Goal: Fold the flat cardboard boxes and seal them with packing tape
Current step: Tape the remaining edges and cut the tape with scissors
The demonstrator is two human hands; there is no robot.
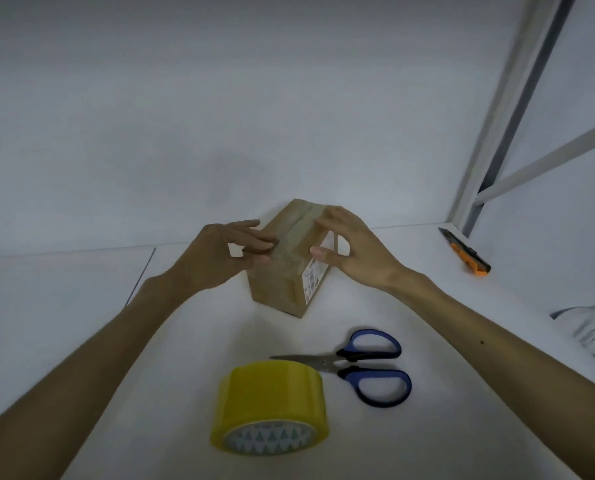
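White desk [427, 445] with packing things.
A cardboard box [275, 289] stands mid-frame; a yellow tape roll [271, 393] and scissors [358, 362] lie lower centre, an orange knife [465, 252] at right.

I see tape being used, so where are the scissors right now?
In the head view the scissors lie on the white table, right of centre, blades pointing left, just beyond the yellow tape roll and nearer the person than the cardboard box.

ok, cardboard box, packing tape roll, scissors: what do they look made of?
Cardboard box: matte brown cardboard, with a glossy clear tape strip over its top seam. Packing tape roll: glossy yellow film, probably plastic; printed core. Scissors: dull grey metal blades; blue-and-black handles, likely plastic.
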